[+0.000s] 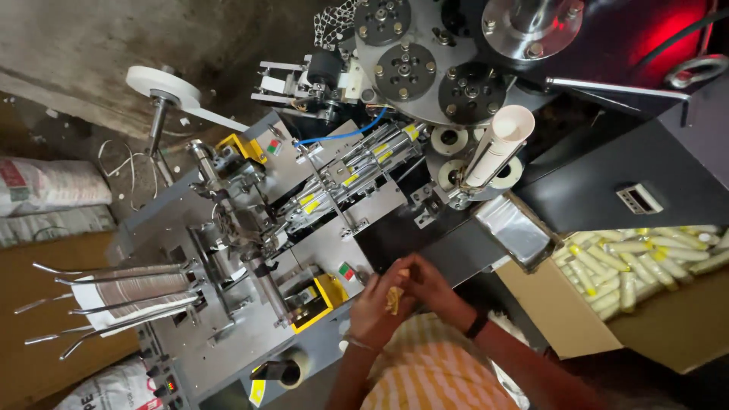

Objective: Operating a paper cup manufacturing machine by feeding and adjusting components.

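Here, your two hands meet just in front of the grey machine (319,250), close to your striped shirt (437,372). Your left hand (376,307) is curled narrow around a small crumpled yellow piece (394,300), and your right hand (429,287) closes over it from the other side, so both hands pinch the same piece between them. What the piece is exactly, you cannot tell from here; it is small and partly hidden by your fingers. A thin bangle sits on your left wrist and a dark band (477,325) on your right.

Just left of your hands, on the machine's surface, stands a yellow block (323,300) with a small red and green switch (348,272) beside it. Farther up, a row of white and yellow tubes (357,171) lies in a slanted feed track, leading toward round grey discs (406,72). A stack of white paper cups (501,144) leans tilted near the discs. To your right, well apart from your hands, an open cardboard box (562,311) holds many pale yellow-capped tubes (638,262). A white tape roll (161,83) sits on a spindle at the far left.
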